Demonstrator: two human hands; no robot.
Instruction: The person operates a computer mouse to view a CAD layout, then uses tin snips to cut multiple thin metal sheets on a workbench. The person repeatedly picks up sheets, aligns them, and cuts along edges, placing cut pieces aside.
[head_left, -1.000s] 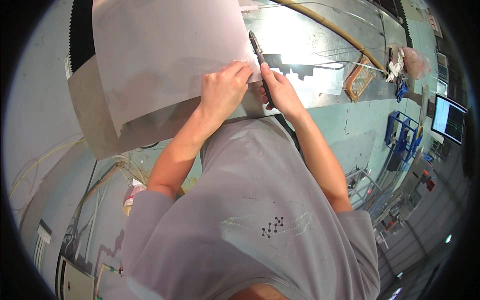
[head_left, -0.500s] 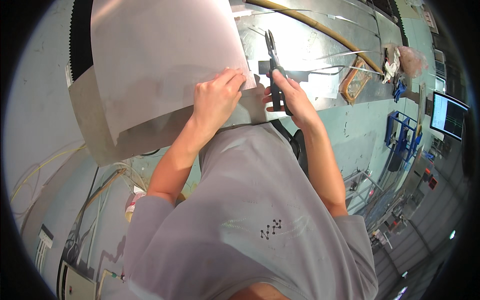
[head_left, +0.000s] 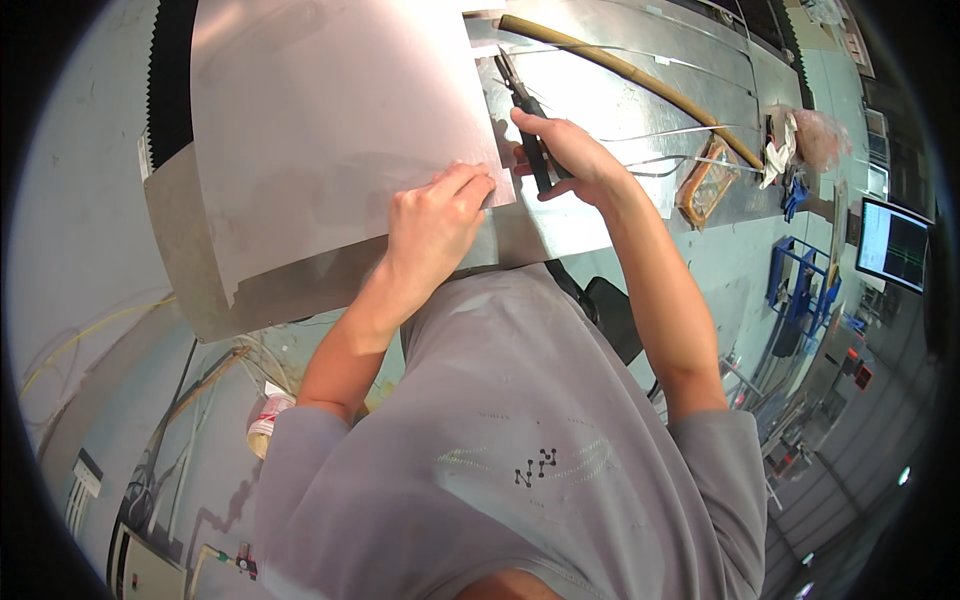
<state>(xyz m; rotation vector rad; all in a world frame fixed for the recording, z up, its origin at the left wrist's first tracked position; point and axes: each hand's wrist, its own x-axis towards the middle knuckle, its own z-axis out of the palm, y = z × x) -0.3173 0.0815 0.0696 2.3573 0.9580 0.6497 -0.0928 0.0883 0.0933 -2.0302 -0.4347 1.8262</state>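
Note:
A large, pale metal sheet [head_left: 340,120] lies on the bench, its right edge running away from me. At its near right corner my left hand [head_left: 435,220] is closed, fingertips pinching the sheet's edge. My right hand [head_left: 575,160] is wrapped round the black handles of a pair of snips [head_left: 530,115]. The snips stand just to the right of the sheet's right edge, jaws pointing away from me and a little to the left. Whether the jaws touch the sheet I cannot tell.
Beyond the snips a long brown rod [head_left: 640,78] and several thin metal strips lie across the bench. Farther right are an amber tape-like loop [head_left: 706,185], white gloves [head_left: 780,150] and a clear plastic bag [head_left: 820,138]. A monitor [head_left: 893,245] stands at the far right.
My right hand has carried the snips away from me and left, closer to the sheet's right edge, tilting them leftward. My left hand keeps its pinch on the corner.

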